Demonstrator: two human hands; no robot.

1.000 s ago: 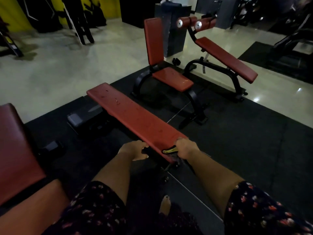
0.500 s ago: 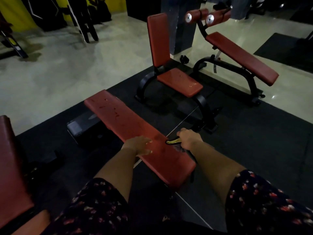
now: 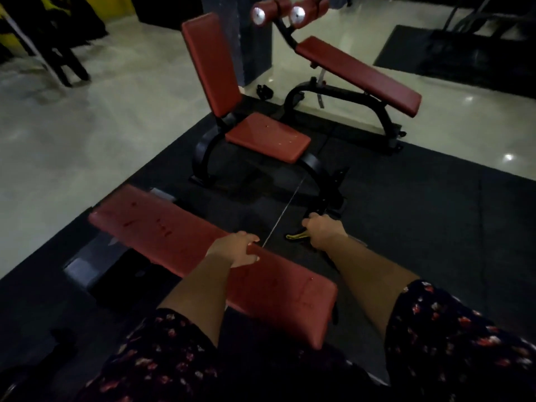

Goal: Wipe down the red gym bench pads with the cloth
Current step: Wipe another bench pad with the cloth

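Observation:
A long flat red bench pad (image 3: 162, 236) runs from the left middle toward me. My left hand (image 3: 236, 250) rests on its far edge, fingers bent over that edge. My right hand (image 3: 323, 232) is off the pad to the right, above the black mat, gripping a dark cloth with a yellow edge (image 3: 297, 236). Farther back stands a red seat (image 3: 268, 137) with an upright red backrest (image 3: 210, 65). A sloped red pad (image 3: 358, 74) with two red rollers (image 3: 278, 11) stands at the back right.
Black rubber matting (image 3: 420, 216) lies under the benches, with pale tiled floor (image 3: 87, 126) to the left and behind. The seat's black frame foot (image 3: 330, 198) stands just beyond my right hand. Dark equipment lines the back wall.
The view has moved forward along the flat pad. My left hand slid up the pad to its far edge. My right hand carried the cloth off the pad to the right side.

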